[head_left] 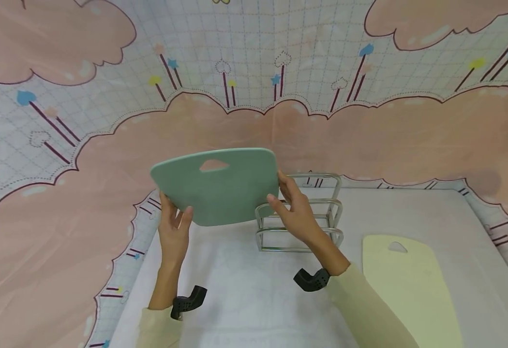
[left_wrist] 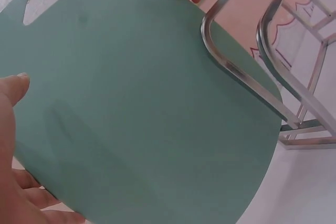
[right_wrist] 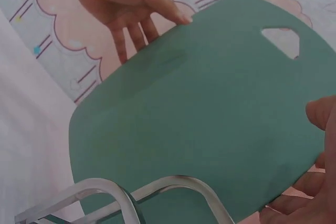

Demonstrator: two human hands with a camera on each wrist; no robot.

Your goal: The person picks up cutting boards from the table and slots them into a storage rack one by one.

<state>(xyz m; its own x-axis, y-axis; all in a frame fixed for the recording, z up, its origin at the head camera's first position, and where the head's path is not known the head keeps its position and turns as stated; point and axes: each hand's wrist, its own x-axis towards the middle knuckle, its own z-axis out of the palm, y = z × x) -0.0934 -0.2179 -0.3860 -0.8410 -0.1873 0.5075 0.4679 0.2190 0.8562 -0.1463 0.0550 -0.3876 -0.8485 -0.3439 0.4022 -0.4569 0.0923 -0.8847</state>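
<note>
Aloft, green board (head_left: 221,188) between grips (head_left: 173,237) (head_left: 299,212), seemingly pinched

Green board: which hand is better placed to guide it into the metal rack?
The right hand, probably: it grips the green board beside the metal rack; the left hand grips farther away.

Green board (head_left: 219,193) blocking passage between fingers of left hand (head_left: 175,237) and right hand (head_left: 299,215), metal rack (head_left: 286,250) obstructing just beside right fingers, clearance over tabletop (head_left: 241,299) wristward of fingers, flat yellow board (head_left: 410,290) farther right
</note>
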